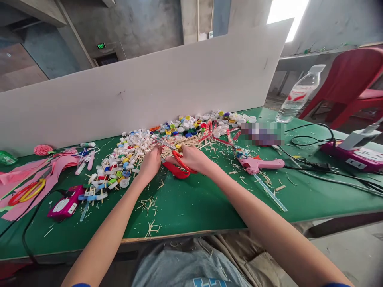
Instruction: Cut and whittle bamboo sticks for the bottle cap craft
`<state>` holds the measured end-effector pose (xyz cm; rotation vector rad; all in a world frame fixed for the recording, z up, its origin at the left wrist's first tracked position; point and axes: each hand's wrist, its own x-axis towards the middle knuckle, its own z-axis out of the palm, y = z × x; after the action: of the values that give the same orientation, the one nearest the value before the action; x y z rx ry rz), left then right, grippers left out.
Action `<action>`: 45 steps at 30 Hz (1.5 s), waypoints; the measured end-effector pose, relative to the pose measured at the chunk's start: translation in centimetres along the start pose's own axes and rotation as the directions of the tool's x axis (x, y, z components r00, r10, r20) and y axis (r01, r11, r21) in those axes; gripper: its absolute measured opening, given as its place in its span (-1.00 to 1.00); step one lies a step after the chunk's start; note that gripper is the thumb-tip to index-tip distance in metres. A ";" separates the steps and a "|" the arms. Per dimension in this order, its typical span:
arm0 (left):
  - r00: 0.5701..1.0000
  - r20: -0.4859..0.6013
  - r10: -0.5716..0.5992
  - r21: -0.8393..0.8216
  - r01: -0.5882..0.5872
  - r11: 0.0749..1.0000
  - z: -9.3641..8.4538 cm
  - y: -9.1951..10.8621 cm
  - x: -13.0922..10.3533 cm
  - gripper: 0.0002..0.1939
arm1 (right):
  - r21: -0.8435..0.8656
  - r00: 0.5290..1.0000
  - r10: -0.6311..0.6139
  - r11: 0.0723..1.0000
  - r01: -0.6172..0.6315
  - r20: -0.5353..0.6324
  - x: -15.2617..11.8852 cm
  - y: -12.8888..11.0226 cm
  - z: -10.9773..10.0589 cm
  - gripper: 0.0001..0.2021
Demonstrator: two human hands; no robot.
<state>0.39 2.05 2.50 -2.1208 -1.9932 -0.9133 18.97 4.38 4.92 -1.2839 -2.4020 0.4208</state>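
My right hand is wrapped round the orange-handled scissors, whose metal blades point up and to the left. Close by on the left, my left hand is pinched near the blade tips; what its fingers hold, if anything, is too small to make out. A red strip lies on the table below the scissors. Past my hands spreads a heap of thin wooden sticks, with a yellow piece partly hidden at my right fingers. Left of my left hand are many bottle caps on short sticks.
More bottle caps line the white partition. A pink glue gun with a clear glue stick lies right, near a water bottle and power strip. Pink ribbon, other scissors and a magenta socket block lie left.
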 end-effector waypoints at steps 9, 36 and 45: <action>0.966 -0.024 -0.256 0.112 0.258 0.960 -1.6 -2.9 0.9 -0.68 | 0.192 0.972 0.122 0.968 -0.161 0.202 -0.8 1.3 -1.4 -0.38; 0.905 0.235 0.354 0.016 -0.368 0.930 -1.9 1.3 -0.8 -0.65 | -0.256 0.907 -0.416 0.872 0.418 0.065 0.7 0.6 -3.4 -0.81; 0.938 0.126 0.322 0.046 -0.330 0.943 -0.8 2.5 -1.6 -0.77 | -0.211 0.940 -0.341 0.921 0.328 -0.028 -0.4 0.6 -1.3 -0.82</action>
<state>2.52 -0.13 3.23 -2.4162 -1.6147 -0.6723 20.19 4.43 5.74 -0.9142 -2.5938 0.0342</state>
